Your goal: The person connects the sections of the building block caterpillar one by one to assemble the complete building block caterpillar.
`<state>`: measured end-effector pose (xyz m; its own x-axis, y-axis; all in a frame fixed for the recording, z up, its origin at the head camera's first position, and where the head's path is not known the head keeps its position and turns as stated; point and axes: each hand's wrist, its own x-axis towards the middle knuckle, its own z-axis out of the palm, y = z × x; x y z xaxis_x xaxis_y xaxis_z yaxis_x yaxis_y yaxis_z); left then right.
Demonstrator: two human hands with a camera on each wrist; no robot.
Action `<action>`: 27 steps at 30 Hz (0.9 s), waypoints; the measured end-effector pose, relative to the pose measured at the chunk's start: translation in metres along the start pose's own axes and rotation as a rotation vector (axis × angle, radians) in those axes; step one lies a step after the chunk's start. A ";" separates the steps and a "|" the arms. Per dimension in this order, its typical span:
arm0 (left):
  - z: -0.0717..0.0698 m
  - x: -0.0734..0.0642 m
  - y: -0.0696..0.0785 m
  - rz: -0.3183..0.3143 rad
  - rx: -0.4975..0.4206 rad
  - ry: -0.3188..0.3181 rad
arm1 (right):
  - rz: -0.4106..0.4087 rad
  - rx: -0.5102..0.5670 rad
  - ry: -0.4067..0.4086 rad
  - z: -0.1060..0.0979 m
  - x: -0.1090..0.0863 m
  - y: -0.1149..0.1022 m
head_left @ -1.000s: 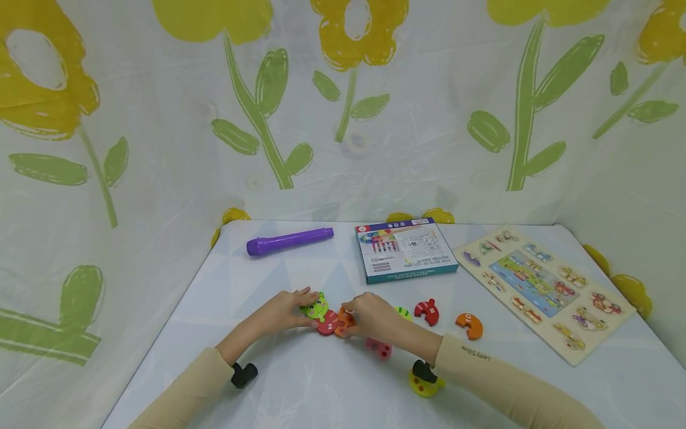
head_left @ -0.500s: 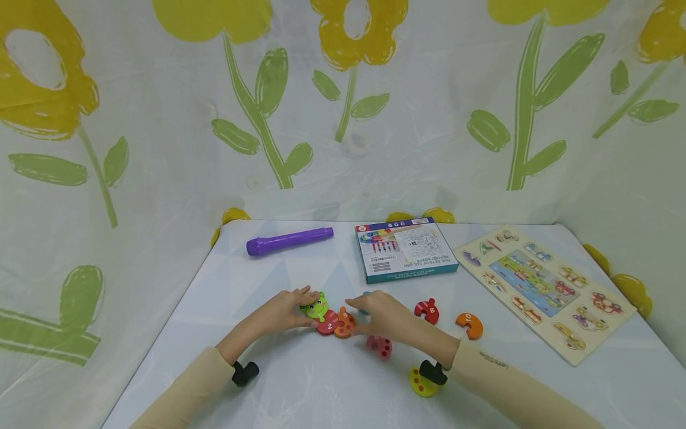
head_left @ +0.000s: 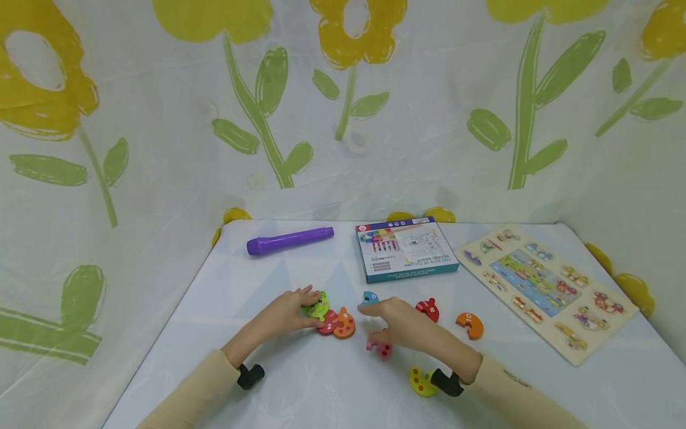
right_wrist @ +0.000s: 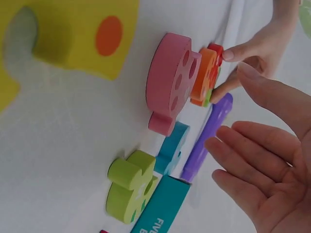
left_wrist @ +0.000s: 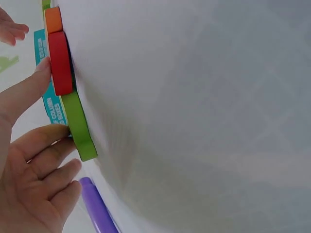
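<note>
In the head view my left hand (head_left: 286,313) holds a wooden caterpillar puzzle at its left end. Its green smiling head (head_left: 317,307) joins a red piece numbered 2 (head_left: 327,325) and an orange spotted piece numbered 3 (head_left: 345,326). The left wrist view has the thumb (left_wrist: 41,75) against the red piece and a fingertip at the green head. My right hand (head_left: 409,326) holds nothing, its thumb and fingers spread above a pink spotted piece (head_left: 384,351). Near its fingers lies a blue piece numbered 6 (head_left: 368,297). The right wrist view shows a green piece (right_wrist: 124,194), hidden by that hand in the head view.
A yellow spotted piece (head_left: 420,383) lies by the right wrist camera. Red (head_left: 430,308) and orange (head_left: 471,326) pieces are further right. Behind stand a purple toy microphone (head_left: 289,241) and a flat box (head_left: 405,253); a wooden peg puzzle board (head_left: 546,292) lies at right.
My right hand has let go of the orange piece and moved right, fingers spreading, now over the pink piece. The blue piece has come into view. The left hand stays at the green head.
</note>
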<state>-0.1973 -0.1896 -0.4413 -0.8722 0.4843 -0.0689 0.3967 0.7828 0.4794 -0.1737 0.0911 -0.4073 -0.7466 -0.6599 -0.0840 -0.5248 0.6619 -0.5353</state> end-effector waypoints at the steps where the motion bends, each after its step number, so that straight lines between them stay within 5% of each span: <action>1: 0.000 0.000 0.000 -0.002 -0.008 -0.003 | -0.004 0.004 -0.004 0.000 -0.001 0.000; 27: -0.007 0.009 -0.020 0.113 -0.136 -0.140 | -0.155 -0.027 -0.132 -0.005 -0.016 0.024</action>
<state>-0.2150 -0.2040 -0.4456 -0.7722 0.6230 -0.1244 0.4394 0.6652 0.6037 -0.1759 0.1190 -0.4148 -0.5972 -0.7941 -0.1129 -0.6412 0.5572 -0.5276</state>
